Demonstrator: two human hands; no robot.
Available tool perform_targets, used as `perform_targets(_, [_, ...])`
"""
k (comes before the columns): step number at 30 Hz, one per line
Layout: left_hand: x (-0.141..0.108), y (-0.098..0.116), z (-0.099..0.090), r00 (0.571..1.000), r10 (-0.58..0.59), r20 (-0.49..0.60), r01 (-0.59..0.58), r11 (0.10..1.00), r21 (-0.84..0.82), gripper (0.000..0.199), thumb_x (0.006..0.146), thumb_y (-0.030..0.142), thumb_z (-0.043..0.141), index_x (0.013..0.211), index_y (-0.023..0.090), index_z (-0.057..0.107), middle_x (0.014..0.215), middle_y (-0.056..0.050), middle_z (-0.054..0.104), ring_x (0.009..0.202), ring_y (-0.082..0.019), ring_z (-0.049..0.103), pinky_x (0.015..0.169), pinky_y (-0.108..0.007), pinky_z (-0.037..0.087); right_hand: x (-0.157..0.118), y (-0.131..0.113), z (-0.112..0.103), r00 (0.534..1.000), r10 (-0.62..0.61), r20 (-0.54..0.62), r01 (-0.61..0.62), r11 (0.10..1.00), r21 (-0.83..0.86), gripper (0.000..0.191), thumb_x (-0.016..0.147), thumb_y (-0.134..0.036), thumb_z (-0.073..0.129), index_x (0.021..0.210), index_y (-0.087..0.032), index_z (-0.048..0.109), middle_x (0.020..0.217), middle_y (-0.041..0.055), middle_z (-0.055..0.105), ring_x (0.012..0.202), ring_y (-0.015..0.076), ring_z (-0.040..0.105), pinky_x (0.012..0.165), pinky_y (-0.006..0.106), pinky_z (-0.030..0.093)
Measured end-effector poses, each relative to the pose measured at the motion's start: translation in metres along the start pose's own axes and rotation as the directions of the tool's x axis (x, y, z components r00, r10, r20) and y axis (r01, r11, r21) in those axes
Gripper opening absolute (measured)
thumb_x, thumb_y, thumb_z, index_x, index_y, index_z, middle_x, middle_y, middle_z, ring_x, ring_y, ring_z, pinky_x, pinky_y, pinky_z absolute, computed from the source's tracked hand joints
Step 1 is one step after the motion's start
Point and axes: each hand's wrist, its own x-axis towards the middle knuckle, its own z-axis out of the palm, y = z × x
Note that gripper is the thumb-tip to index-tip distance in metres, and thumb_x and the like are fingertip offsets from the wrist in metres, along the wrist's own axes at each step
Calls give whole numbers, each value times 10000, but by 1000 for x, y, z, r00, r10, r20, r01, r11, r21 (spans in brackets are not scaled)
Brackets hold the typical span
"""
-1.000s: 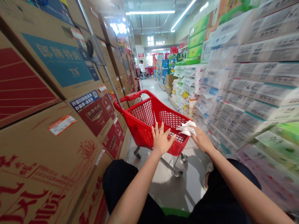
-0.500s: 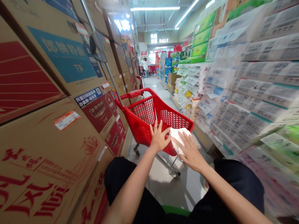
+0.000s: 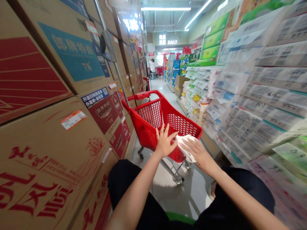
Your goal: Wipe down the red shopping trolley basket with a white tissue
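Note:
A red plastic shopping cart [image 3: 153, 123] stands in a narrow store aisle just ahead of me. My left hand [image 3: 165, 142] lies flat with fingers spread on the cart's near wall. My right hand [image 3: 199, 154] presses a white cloth [image 3: 185, 145] against the same near wall, right beside my left hand. The basket of the cart looks empty from here. My knees in dark trousers show at the bottom of the view.
Stacked cardboard cartons [image 3: 55, 105] with red and blue print wall the left side. Shelves of wrapped paper-goods packs [image 3: 259, 95] line the right. The tiled aisle floor [image 3: 163, 88] runs ahead to a distant person [image 3: 152, 67] and a DAILY sign.
My right hand carried the white cloth from the cart's right top rim leftward and down onto the near wall beside my left hand. The left hand has stayed in place.

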Motion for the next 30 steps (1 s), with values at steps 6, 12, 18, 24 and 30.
perform_targets(6, [2, -12, -6, 999, 15, 39, -15, 1000, -16, 512, 914, 322, 674, 1407, 436, 594, 1722, 27, 176, 1596, -351, 62, 1229, -699, -48, -21, 63, 4, 999, 48, -20, -50, 993, -104, 749, 954, -193, 466, 1638, -352, 204, 1696, 36, 278, 1570, 325, 180, 1235, 644, 210])
perform_targets(12, [8, -27, -10, 994, 39, 104, -35, 998, -43, 547, 902, 287, 667, 1420, 440, 578, 1724, 20, 171, 1596, -346, 62, 1216, -705, -68, 0, 24, 14, 992, 79, -103, -84, 995, -48, 713, 982, -258, 483, 1641, -319, 218, 1593, 92, 422, 1540, 345, 221, 1229, 657, 230])
perform_targets(18, [12, -48, -20, 983, 92, 158, -81, 994, -70, 593, 899, 252, 634, 1465, 405, 542, 1722, 1, 180, 1594, -340, 91, 1228, -678, -69, 31, -56, 14, 999, 26, -25, -27, 1000, -16, 880, 854, -151, 610, 1638, -299, 240, 1585, 121, 415, 1486, 353, 292, 1239, 649, 192])
perform_targets(24, [20, -61, -24, 965, 143, 219, -124, 988, -95, 566, 906, 259, 620, 1451, 397, 558, 1716, -11, 202, 1599, -328, 59, 1226, -674, -76, 16, 3, 15, 999, -40, -16, 38, 990, -136, 803, 898, -211, 581, 1622, -357, 266, 1662, 65, 338, 1510, 337, 260, 1227, 664, 169])
perform_targets(30, [30, -55, -16, 962, 140, 233, -116, 987, -115, 592, 868, 215, 637, 1429, 394, 580, 1719, -15, 193, 1600, -330, 45, 1226, -669, -83, 3, 30, 16, 976, 172, -131, -196, 961, -197, 704, 980, -311, 510, 1635, -304, 251, 1510, 108, 494, 1481, 352, 290, 1220, 651, 218])
